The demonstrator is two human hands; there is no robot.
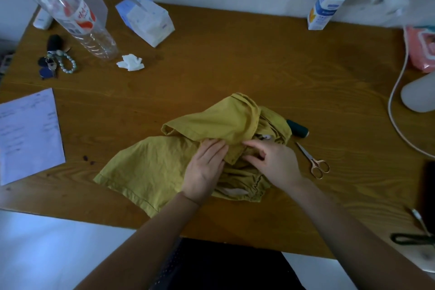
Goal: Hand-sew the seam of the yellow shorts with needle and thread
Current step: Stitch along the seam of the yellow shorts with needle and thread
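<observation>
I see the yellow shorts [153, 167] crumpled mid-table [211, 66], their lower hem close to the near edge. The left hand [207, 167] presses flat on the cloth, fingers straight. The right hand [273, 160] pinches a fold beside it. Scissors [313, 160] and a thread spool [297, 128] lie just right, and a paper sheet [28, 134] sits well apart on the left.

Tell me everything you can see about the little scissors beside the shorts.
Small embroidery-style scissors: slim silvery blades, closed, with copper-coloured metal finger loops. They lie flat on the wooden table, just right of the yellow shorts, tips pointing away toward the dark thread spool, loops toward the person. Nothing touches them.
</observation>
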